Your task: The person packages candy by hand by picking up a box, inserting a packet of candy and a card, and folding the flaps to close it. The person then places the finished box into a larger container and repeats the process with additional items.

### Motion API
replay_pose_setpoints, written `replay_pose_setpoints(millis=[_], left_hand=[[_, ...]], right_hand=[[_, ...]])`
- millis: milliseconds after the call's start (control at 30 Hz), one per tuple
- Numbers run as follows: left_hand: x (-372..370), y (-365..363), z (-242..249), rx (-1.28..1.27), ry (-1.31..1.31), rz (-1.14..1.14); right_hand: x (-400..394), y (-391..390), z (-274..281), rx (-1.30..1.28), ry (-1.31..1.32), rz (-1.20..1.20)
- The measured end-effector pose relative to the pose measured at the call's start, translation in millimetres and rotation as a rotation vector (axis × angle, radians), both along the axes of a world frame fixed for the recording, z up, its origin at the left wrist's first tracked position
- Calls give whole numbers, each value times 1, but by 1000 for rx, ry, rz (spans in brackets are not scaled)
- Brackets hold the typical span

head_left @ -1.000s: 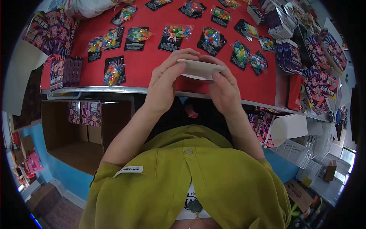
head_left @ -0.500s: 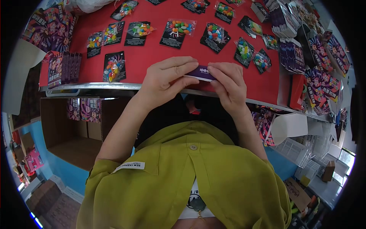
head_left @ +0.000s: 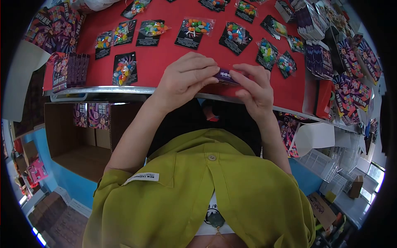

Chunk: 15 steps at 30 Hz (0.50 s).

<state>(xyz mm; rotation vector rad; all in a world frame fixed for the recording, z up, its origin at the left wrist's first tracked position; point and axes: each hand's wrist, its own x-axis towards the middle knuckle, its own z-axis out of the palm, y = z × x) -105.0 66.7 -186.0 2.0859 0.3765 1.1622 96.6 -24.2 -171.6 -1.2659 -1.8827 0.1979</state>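
A small purple box [head_left: 225, 76] with white lettering is held level just above the table's front edge. My left hand [head_left: 188, 78] grips its left end between fingers and thumb. At its right end, my right hand [head_left: 253, 86] touches the box with a fingertip, its thumb lowered and apart from the box. Beyond the hands, bags of coloured candies on black cards lie on the red table [head_left: 161, 62], among them one bag [head_left: 124, 71] to the left and another [head_left: 286, 64] to the right.
Stacked purple boxes [head_left: 68, 72] stand at the table's left, with more boxes [head_left: 318, 58] at the right. An open cardboard box [head_left: 78, 159] is below the left front edge. White plastic baskets [head_left: 318, 163] are at the lower right.
My right hand has loosened, its fingers and thumb spreading from the box. The purple box has tilted slightly, and its white side is now hidden.
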Motion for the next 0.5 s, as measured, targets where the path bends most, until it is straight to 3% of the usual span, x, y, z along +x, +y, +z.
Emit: replay_pose_setpoints(millis=[67, 200, 267, 300, 333, 400, 433, 500], left_hand=[[1, 1, -4, 395, 35, 90], [-3, -8, 4, 393, 62, 139], [-22, -39, 6, -35, -58, 434], [-34, -55, 17, -653, -2, 326], [-43, -54, 15, -652, -2, 360], [-58, -53, 14, -1748, -590, -614], [-61, -56, 21, -1733, -683, -645], [-81, -58, 28, -1713, -1042, -482]], right_hand=[[-4, -1, -2, 100, -153, -26], [0, 7, -6, 184, -138, 32], [-4, 8, -1, 224, -42, 16], [-11, 9, 4, 243, 12, 27], [-21, 13, 9, 242, 26, 57], [-46, 21, 21, 268, 96, 203], [-63, 25, 24, 271, 92, 314], [-95, 37, 14, 246, 137, 483]])
